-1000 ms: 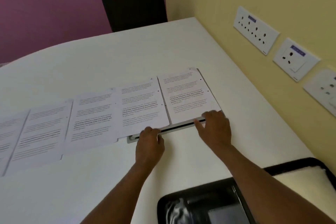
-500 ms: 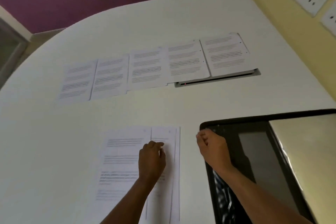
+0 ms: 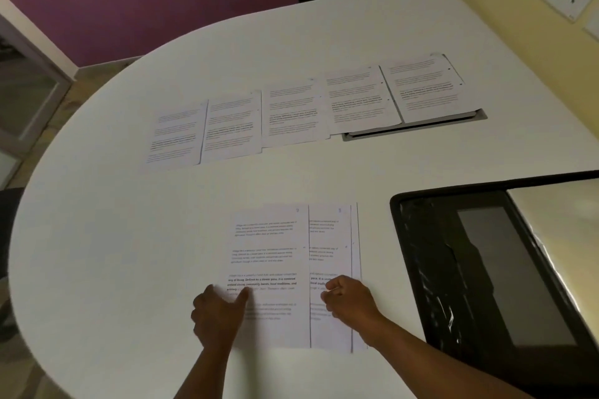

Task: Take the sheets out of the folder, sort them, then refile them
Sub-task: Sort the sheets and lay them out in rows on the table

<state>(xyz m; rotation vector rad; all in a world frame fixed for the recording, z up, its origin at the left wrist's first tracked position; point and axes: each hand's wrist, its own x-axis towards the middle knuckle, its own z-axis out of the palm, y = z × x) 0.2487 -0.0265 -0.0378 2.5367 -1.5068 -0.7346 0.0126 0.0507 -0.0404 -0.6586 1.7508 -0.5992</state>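
Three overlapped sheets [image 3: 272, 256] are seen on the near part of the white surface [image 3: 97, 236], their long axis running away from the person and the text tops at the far end. The left hand [image 3: 217, 317] is laid on the lower left of the top sheet with fingers extended — blurred. The right hand [image 3: 348, 301] is curled at the right-hand sheets; whether paper is pinched cannot be told. Five more sheets [image 3: 291, 113] are set in a row farther back, overlapping side by side, each lengthwise toward the far edge — an open black folder [image 3: 453, 269] lies at the right
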